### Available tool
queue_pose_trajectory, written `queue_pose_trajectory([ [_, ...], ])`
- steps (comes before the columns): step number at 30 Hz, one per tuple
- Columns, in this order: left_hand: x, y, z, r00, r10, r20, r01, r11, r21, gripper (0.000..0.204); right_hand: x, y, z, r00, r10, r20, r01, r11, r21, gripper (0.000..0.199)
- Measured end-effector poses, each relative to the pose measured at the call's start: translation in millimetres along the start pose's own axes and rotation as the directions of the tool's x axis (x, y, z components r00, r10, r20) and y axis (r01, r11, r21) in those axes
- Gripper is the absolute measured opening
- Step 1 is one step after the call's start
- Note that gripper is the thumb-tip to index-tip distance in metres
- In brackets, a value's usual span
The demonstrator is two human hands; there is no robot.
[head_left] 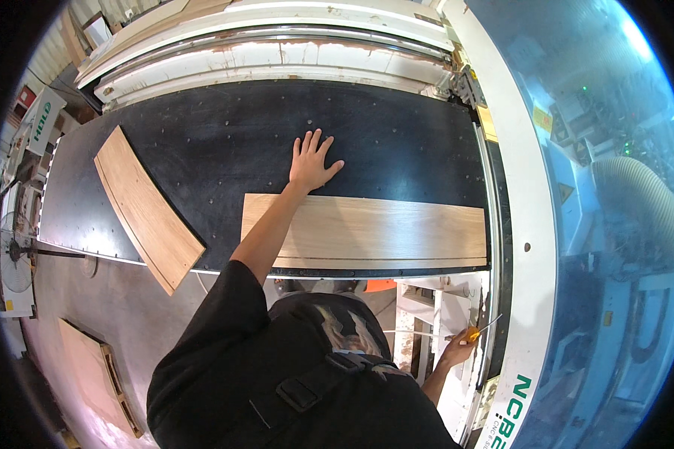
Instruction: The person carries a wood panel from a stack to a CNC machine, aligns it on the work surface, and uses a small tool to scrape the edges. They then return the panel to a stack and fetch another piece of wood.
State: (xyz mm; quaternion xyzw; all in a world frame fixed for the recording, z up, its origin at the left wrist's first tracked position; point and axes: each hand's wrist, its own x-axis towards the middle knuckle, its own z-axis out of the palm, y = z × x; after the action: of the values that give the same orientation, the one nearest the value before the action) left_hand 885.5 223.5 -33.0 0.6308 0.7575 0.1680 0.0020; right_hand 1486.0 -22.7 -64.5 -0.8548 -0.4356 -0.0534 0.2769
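My left hand [316, 161] rests palm down on the black machine table [225, 112], its fingers spread and holding nothing. Under my left wrist and forearm lies a wood-grain panel [382, 224], with a dark groove along its near edge. At the lower right, beside the machine's white frame, my right hand [459, 349] is closed around the yellow-orange handle of a screwdriver [472, 334]. The thin metal shaft points up and to the right. A second wood-grain panel [146, 209] lies slanted at the left, one end jutting past the table's near edge.
A white machine beam [277, 63] with a rail runs behind the table. To the right stand a white upright frame [528, 247] and a blue see-through cover [614, 150] with a ribbed hose [629, 191] behind it. A fan [16, 262] and a panel stack [97, 367] are at the left.
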Motion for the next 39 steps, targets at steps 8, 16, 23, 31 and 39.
queue_pose_trajectory([
  [8, -1.2, -3.8, 2.6, 1.0, 0.013, -0.009, -0.013, 1.0, -0.011, 0.076, 0.0, -23.7, -12.6, 0.987, 0.127, 0.104, -0.135, 0.988, 0.075, 0.07],
  [16, -3.1, -0.7, 0.0, 0.999, -0.005, 0.034, 0.005, 1.0, 0.001, 0.076, 3.7, 3.8, 14.8, 0.997, 0.066, 0.038, -0.069, 0.994, 0.087, 0.062],
  [23, -1.7, 0.1, 2.3, 0.997, -0.015, 0.07, 0.013, 0.999, 0.034, 0.079, 17.7, -81.0, 18.3, 0.999, -0.041, -0.026, 0.048, 0.753, 0.656, 0.046],
  [31, -13.4, -17.7, -20.4, 0.968, 0.08, 0.238, -0.028, 0.977, -0.213, 0.079, -26.3, -188.4, 53.0, 0.526, -0.478, 0.703, 0.068, 0.848, 0.525, 0.03],
  [39, -79.1, -29.7, -58.2, 0.919, 0.202, 0.338, -0.08, 0.936, -0.342, 0.066, -91.8, -264.7, 21.9, 0.091, -0.601, 0.794, -0.105, 0.787, 0.608, 0.035],
])
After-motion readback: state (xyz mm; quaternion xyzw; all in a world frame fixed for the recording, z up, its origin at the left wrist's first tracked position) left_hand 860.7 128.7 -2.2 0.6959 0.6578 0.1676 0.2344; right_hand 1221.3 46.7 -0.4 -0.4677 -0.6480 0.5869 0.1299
